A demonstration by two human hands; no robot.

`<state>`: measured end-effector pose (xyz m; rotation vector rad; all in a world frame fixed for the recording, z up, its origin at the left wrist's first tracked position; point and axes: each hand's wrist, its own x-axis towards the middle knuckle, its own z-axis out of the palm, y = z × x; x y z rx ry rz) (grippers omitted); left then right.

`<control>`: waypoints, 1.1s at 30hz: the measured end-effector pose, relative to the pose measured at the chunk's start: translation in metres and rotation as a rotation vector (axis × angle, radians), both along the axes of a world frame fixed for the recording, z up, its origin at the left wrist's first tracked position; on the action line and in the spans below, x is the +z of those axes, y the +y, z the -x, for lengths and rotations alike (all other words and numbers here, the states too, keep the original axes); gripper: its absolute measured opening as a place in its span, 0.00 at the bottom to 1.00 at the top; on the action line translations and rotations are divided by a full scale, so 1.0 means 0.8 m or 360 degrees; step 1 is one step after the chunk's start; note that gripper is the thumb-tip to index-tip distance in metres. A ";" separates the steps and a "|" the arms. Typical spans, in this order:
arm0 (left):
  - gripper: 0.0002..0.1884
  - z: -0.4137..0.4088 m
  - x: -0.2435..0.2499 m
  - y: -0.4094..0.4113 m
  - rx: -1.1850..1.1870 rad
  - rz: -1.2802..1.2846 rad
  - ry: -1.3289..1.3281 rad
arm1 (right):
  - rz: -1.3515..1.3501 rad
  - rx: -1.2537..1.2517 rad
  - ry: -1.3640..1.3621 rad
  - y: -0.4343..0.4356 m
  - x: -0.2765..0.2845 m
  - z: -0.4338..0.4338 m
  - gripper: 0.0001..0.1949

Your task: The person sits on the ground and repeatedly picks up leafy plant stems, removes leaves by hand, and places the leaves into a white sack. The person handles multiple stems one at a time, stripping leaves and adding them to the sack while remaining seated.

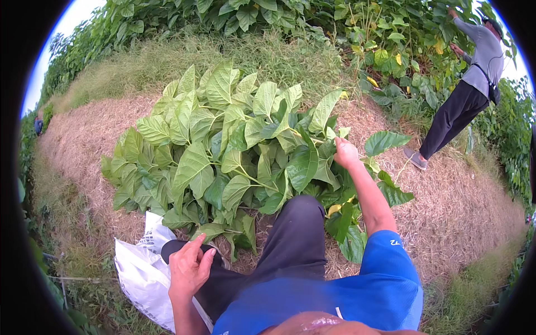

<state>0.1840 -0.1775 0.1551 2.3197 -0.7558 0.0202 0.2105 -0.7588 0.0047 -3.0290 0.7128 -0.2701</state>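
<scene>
A large heap of cut leafy branches (217,146), which look like mulberry, lies on the ground before my knees. Most leaves show their pale undersides, and the tips point left. My right hand (346,153) is closed around a branch stem at the heap's right side; how many stems are in the fist is hidden. Over my bent left leg hovers my left hand (190,266), holding nothing, its thumb and fingers apart. Beside that leg a white woven sack (140,278) with printing on it lies crumpled, partly behind my left forearm.
Straw-strewn ground (452,217) surrounds the heap. A grass strip (259,54) and tall leafy bushes (201,14) stand beyond. At the upper right a co-worker (473,79) reaches into the bushes. Another person (38,123) appears far off at left.
</scene>
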 end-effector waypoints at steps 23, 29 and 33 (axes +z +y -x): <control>0.19 -0.036 -0.097 -0.042 -0.0006 -0.0201 0.0463 | -0.0104 0.0009 0.0461 0.041 -0.054 -0.111 0.36; 0.20 -0.033 -0.107 -0.049 -0.0078 -0.0181 0.0468 | -0.0444 0.0115 0.0521 0.074 -0.010 -0.088 0.39; 0.19 -0.031 -0.098 -0.052 -0.0100 -0.0228 0.0461 | -0.0525 0.0089 0.0436 0.103 -0.007 -0.065 0.40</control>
